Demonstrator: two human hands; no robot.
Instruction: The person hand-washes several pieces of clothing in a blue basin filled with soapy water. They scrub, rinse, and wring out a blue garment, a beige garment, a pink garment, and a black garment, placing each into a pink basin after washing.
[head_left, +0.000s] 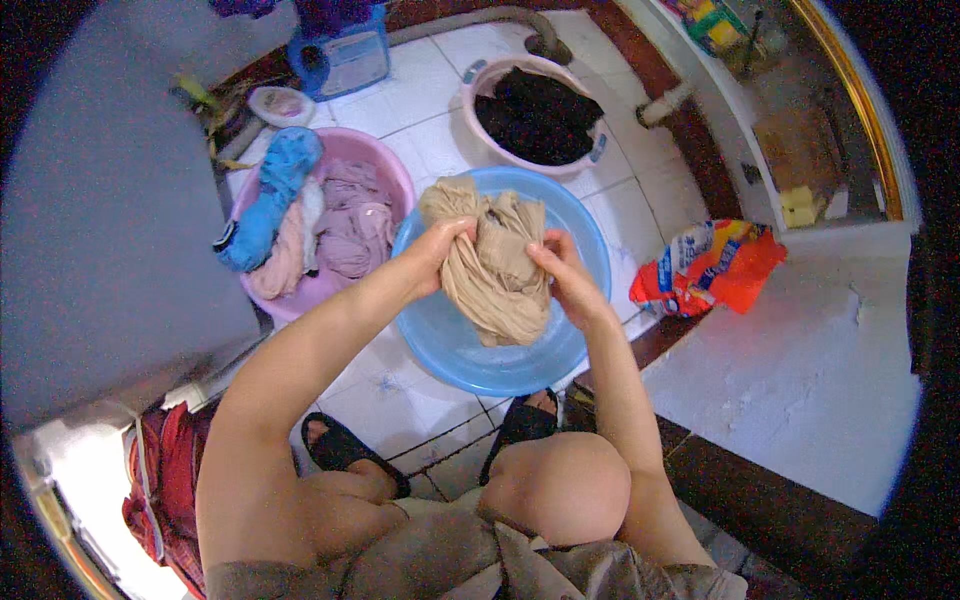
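Note:
Between my two hands hangs a bunched, wet-looking beige cloth (499, 277), above a round blue plastic basin (502, 375). My left hand (442, 251) grips its left side, with a loose wad of the fabric standing up above the thumb. On the right side my right hand (566, 270) pinches the cloth between thumb and fingers. Folds of it droop low in the basin; whether they touch the bottom I cannot tell. The basin sits on the tiled floor just beyond my feet.
A pink basin (401, 161) at left holds mauve, pale pink and blue cloths (281, 195). Behind stands a light pink tub (469, 112) with black cloth (536, 116). A red plastic packet (709, 266) lies at right against the wall. A blue plastic container (341, 64) stands at the back.

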